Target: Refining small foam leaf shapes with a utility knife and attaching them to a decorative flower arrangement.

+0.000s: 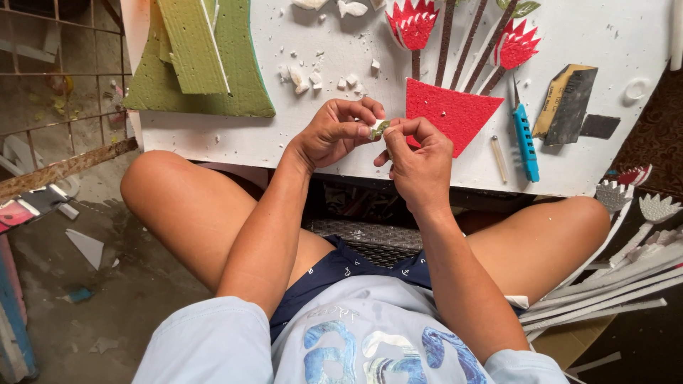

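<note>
Both hands meet over the near edge of a white foam board. My left hand and my right hand pinch a small green-and-white foam piece between their fingertips. Just beyond them on the board lies a red glittery foam vase shape with brown stems and red foam flowers rising from it. What the right hand's fingers hide of the piece I cannot see.
Green foam sheets lie at the board's left end. A blue craft knife, a thin white stick, sandpaper and white foam crumbs lie on the board. White foam strips and flower cutouts are stacked at right.
</note>
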